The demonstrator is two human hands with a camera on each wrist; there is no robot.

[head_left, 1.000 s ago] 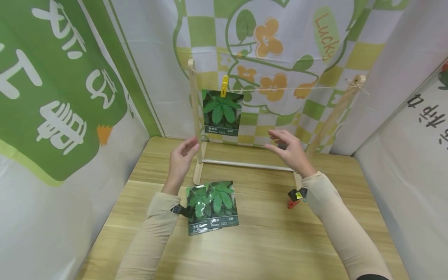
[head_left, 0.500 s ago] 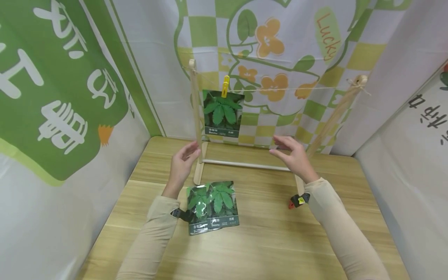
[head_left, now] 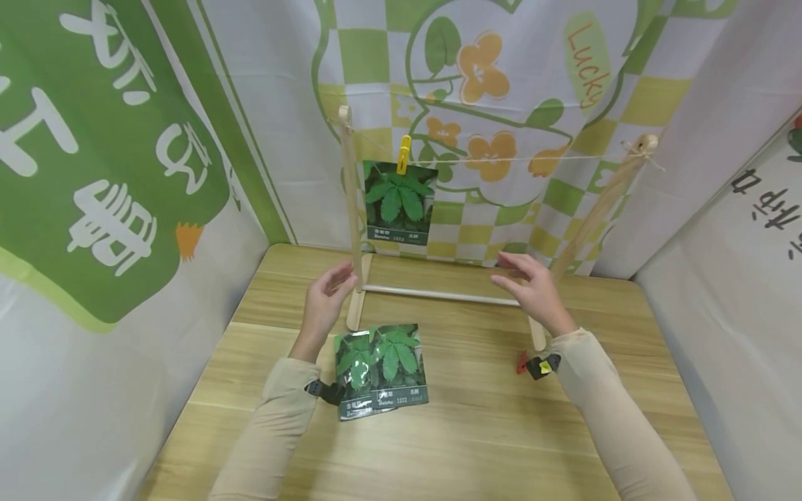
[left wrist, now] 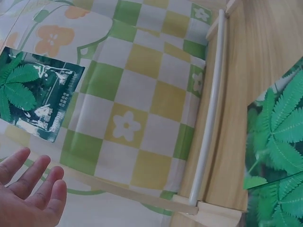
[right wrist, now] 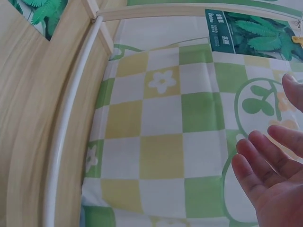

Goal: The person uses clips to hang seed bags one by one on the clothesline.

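Note:
My left hand (head_left: 325,296) is beside the stand's left wooden post, its relaxed fingers holding nothing. My right hand (head_left: 532,287) hovers near the right post, also bare, with fingers loosely bent. Between the posts runs a thin string (head_left: 501,160). A yellow clothespin (head_left: 404,154) clips one green leaf-printed packet (head_left: 401,203) to it, towards the left end. Two similar packets (head_left: 397,365) lie overlapping on the table below. In the left wrist view the hanging packet (left wrist: 35,94) is beyond my fingertips; the right wrist view has it (right wrist: 251,35) above my palm.
The wooden stand has a left post (head_left: 351,202), a right post (head_left: 601,202) and a white crossbar (head_left: 438,296). Something red (head_left: 522,362) lies on the table (head_left: 476,431) by my right wrist, partly hidden. A checked curtain (head_left: 482,229) hangs behind.
My right hand has drifted right and slightly down, away from the hanging packet. My left hand has barely moved. The packets stay where they were.

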